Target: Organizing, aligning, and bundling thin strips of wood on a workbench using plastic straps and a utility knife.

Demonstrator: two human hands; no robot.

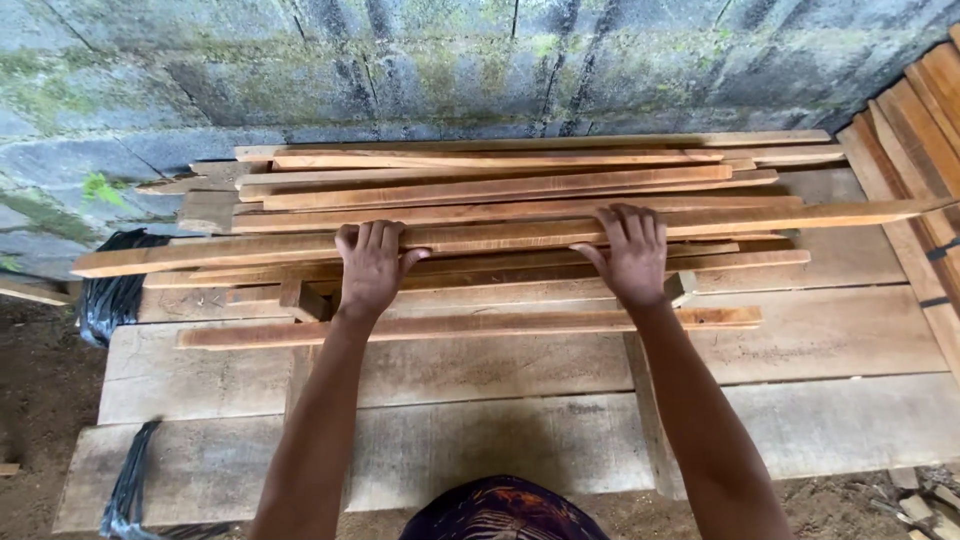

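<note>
A long reddish wooden slat (pixel 500 232) lies across the top of a loose pile of similar slats (pixel 490 180), running from far left to far right. My left hand (pixel 370 265) rests over the slat left of its middle, fingers curled over its far edge. Right of the middle, my right hand (pixel 630 255) grips the same slat in the same way. Both arms reach forward from the bottom of the view. Another slat (pixel 470 325) lies just below my wrists.
The slats sit on wide pale planks (pixel 480 440) stacked low on dirt ground. A mossy grey block wall (pixel 400 70) stands behind. More boards (pixel 920 150) lean at the right. Black plastic (pixel 115 295) lies at the left, with wood scraps (pixel 920 505) at the bottom right.
</note>
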